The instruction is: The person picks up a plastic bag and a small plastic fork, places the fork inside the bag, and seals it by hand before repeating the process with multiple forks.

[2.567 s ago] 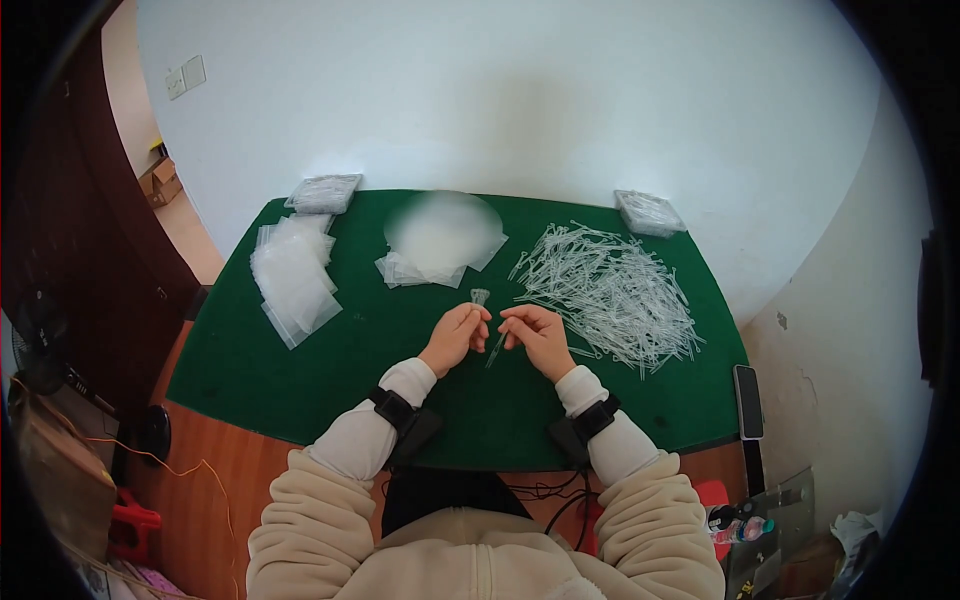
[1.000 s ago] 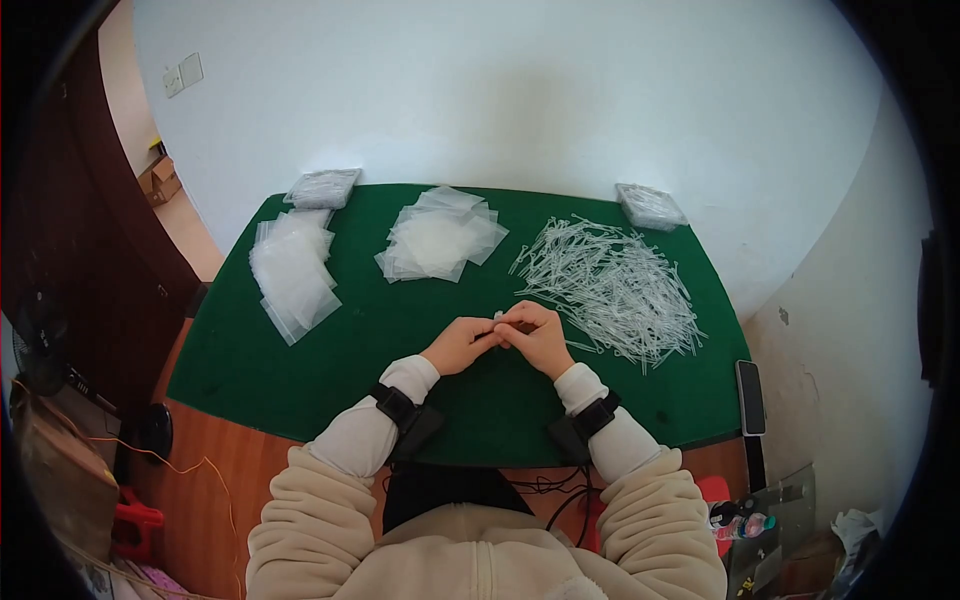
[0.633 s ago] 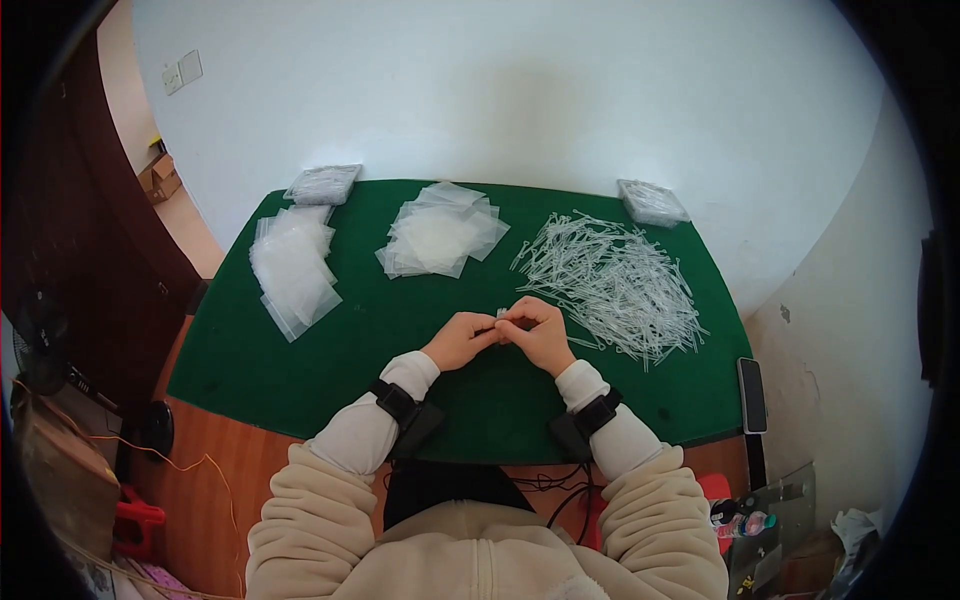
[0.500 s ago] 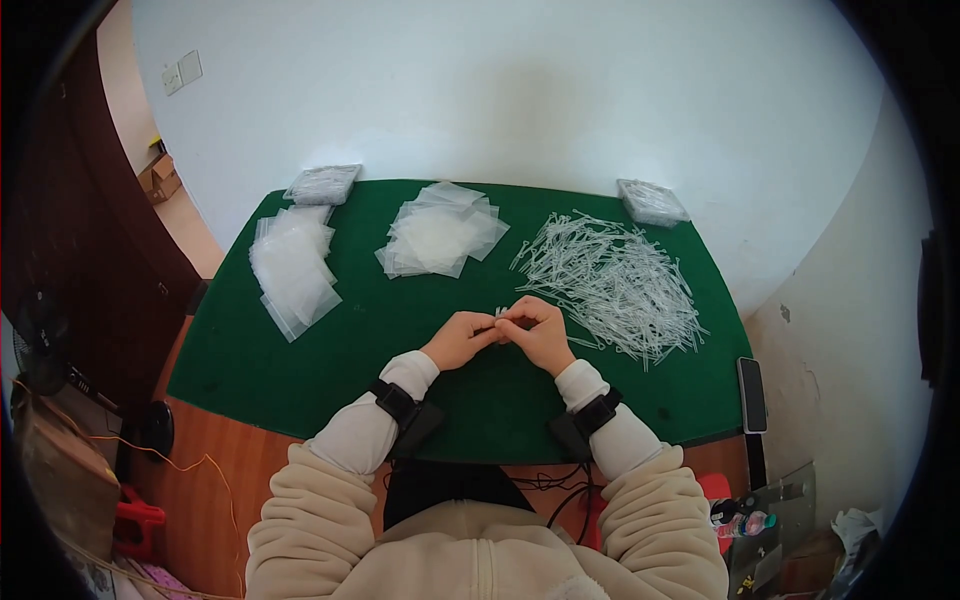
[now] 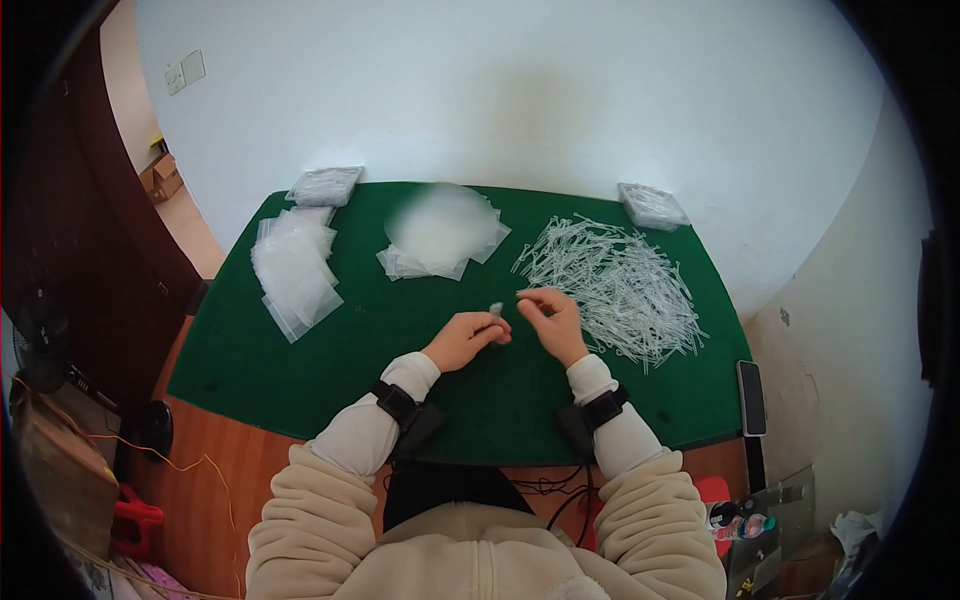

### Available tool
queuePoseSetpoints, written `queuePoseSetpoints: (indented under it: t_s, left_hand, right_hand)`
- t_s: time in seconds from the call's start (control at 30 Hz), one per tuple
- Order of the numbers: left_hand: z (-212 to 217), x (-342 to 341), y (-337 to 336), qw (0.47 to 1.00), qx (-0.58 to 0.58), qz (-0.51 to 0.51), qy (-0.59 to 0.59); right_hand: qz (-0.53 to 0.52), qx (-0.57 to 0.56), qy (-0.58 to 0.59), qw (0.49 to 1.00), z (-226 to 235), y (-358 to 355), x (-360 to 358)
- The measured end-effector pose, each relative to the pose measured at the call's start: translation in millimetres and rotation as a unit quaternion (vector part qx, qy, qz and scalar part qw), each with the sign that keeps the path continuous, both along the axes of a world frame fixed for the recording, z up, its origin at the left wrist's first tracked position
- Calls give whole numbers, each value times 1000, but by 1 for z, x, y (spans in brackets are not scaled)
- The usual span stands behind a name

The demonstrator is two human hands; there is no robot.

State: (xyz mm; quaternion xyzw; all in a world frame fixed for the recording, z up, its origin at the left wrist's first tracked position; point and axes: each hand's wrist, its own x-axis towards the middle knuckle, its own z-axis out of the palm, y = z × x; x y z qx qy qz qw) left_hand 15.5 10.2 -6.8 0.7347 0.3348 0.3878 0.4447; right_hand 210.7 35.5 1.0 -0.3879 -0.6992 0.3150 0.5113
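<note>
While the left hand pinches a small clear bag above the green mat, the right hand, fingers curled, grips a thin plastic stick. Loose sticks lie right, bag stacks left.

Clear plastic bags lie stacked at the desk's left, a second pile sits mid-back (partly blurred), wrapped packs and occupy both far corners, and a dark phone rests at the right edge.
</note>
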Motion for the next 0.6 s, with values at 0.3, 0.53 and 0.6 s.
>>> queuePoseSetpoints:
  t_s: [0.3, 0.53, 0.6]
  left_hand:
    - [-2, 0, 4, 968, -160, 47, -186]
    - [-4, -2, 6, 948, -216, 37, -230]
    - [-4, -1, 6, 940, -237, 40, -241]
  right_hand:
    - [-295, 186, -378, 858, -28, 14, 22]
    - [-273, 105, -462, 837, -24, 14, 26]
    - [-284, 104, -467, 831, -24, 15, 25]
